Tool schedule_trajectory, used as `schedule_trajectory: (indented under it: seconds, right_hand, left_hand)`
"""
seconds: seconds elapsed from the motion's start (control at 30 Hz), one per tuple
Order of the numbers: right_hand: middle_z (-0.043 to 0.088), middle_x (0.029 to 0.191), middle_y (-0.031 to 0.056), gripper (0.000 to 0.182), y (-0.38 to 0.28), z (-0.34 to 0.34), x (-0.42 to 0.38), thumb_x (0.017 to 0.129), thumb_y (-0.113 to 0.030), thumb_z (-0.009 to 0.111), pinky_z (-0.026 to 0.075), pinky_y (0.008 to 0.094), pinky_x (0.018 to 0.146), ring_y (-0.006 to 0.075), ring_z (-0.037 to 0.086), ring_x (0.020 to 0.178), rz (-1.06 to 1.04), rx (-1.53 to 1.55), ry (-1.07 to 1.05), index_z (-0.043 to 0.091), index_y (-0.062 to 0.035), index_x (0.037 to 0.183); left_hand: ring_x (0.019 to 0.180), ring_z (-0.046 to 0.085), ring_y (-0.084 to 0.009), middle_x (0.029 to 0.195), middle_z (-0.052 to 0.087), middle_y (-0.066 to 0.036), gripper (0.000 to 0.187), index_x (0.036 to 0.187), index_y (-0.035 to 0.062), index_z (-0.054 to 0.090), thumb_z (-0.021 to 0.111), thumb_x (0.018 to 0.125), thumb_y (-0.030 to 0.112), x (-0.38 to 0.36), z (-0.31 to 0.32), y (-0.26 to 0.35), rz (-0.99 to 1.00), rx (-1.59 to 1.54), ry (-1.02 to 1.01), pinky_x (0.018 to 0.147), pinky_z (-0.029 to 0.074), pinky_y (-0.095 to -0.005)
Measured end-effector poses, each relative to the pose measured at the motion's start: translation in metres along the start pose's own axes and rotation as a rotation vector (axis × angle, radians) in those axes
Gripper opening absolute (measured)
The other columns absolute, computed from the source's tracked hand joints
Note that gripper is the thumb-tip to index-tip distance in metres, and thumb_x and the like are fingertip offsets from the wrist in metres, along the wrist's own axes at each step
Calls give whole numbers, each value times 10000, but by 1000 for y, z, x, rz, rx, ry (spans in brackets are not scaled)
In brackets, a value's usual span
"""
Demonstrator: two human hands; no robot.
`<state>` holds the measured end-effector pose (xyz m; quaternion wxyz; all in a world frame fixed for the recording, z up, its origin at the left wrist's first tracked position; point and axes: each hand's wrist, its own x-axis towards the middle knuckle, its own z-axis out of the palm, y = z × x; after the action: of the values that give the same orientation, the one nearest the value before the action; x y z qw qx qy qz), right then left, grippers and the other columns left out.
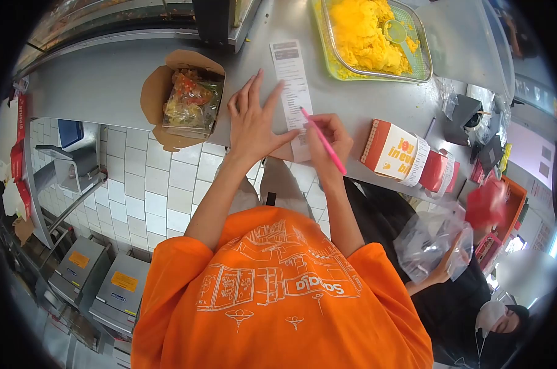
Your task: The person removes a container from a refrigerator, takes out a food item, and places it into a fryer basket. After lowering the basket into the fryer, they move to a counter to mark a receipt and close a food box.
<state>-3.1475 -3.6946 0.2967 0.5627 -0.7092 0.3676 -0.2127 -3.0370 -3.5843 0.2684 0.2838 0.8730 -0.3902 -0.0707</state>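
A long printed receipt (297,86) lies on the metal counter in front of me. Fingers spread, my left hand (252,120) rests flat at the receipt's left side, with its thumb reaching toward the paper's lower part. My right hand (331,142) grips a pink pen (325,146), whose tip is at the middle of the receipt. Something flat and brown (282,154) shows partly under my left hand. Left of that hand stands an open brown takeaway box (155,101) holding plastic-wrapped food (191,101).
A basket (431,66) of yellow food with a green scoop (396,32) stands at the back right. A red-and-white printed box (389,150) and a red package (438,172) are right of me. Beside me, a person in black (438,320) holds a clear plastic bag (423,243).
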Motion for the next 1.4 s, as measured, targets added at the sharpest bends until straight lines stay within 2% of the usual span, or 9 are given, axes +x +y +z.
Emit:
schedule_trajectory:
  seconds: [0.73, 0.8, 0.9, 1.03, 1.07, 1.2, 1.27, 1.37, 1.4]
  right_hand:
    - [662, 715, 72, 85, 2, -7, -9, 808, -16, 638, 469, 230, 563, 60, 583, 620, -9, -79, -23, 639, 41, 871]
    - [661, 706, 67, 77, -1, -7, -8, 811, -16, 636, 467, 231, 558, 58, 577, 610, 0, -57, 26, 638, 36, 867]
    - [662, 764, 84, 116, -8, -3, 0, 801, 4, 645, 471, 234, 569, 95, 594, 616, -123, -124, -35, 648, 12, 917]
    - [599, 1089, 146, 320, 8, -16, 11, 755, 73, 623, 496, 303, 725, 225, 614, 875, -515, -582, -63, 652, -37, 1054]
    - [556, 1196, 159, 383, 12, -19, 12, 741, 96, 610, 496, 333, 783, 266, 595, 971, -617, -830, -140, 648, -50, 1094]
    - [504, 1288, 142, 399, 6, -20, 3, 743, 108, 576, 476, 370, 862, 288, 552, 1078, -561, -724, -131, 649, -51, 1102]
    - [564, 1207, 152, 367, -16, -12, 3, 782, 81, 573, 496, 356, 840, 300, 591, 1025, -507, -489, -25, 641, -48, 1119]
    - [629, 1074, 166, 329, -40, 16, 24, 818, 54, 573, 515, 334, 806, 288, 635, 944, -511, -269, -198, 629, -37, 1130]
    - [661, 947, 164, 283, -48, 39, 34, 838, -3, 606, 524, 315, 759, 265, 662, 852, -535, -151, -187, 619, -12, 1120]
  left_hand:
    - [1369, 241, -314, 1494, 259, -184, 902, 1389, 162, 462, 798, 616, 483, 0, 2, 0, 13, 23, 21, 1072, 199, -484]
    - [1388, 232, -307, 1515, 253, -154, 931, 1432, 227, 421, 793, 621, 493, -1, 2, 0, -1, -1, 6, 1075, 187, -490]
    - [1389, 228, -305, 1516, 249, -153, 944, 1436, 229, 414, 797, 616, 496, -2, 3, 0, -1, 11, 3, 1077, 186, -490]
    - [1391, 217, -302, 1519, 240, -148, 977, 1443, 214, 403, 794, 602, 520, -1, 3, 1, 4, 18, 1, 1082, 173, -491]
    - [1368, 261, -309, 1496, 280, -156, 911, 1419, 194, 434, 795, 631, 472, -1, 3, 3, 6, -11, 37, 1079, 194, -483]
    - [1263, 408, -326, 1398, 418, -180, 649, 1291, 107, 540, 791, 712, 260, -32, 4, -18, 159, -236, 154, 1032, 317, -452]
    - [1201, 463, -326, 1329, 472, -194, 439, 1171, 44, 584, 734, 761, 90, -84, -10, -15, 141, -368, 148, 974, 399, -418]
    - [1191, 478, -306, 1281, 507, -179, 436, 1203, 10, 536, 691, 797, 50, -134, -29, -18, -57, -416, 240, 964, 420, -405]
    - [1173, 492, -299, 1240, 532, -164, 458, 1235, 5, 503, 674, 812, 39, -133, -38, -22, -179, -501, 423, 969, 418, -403]
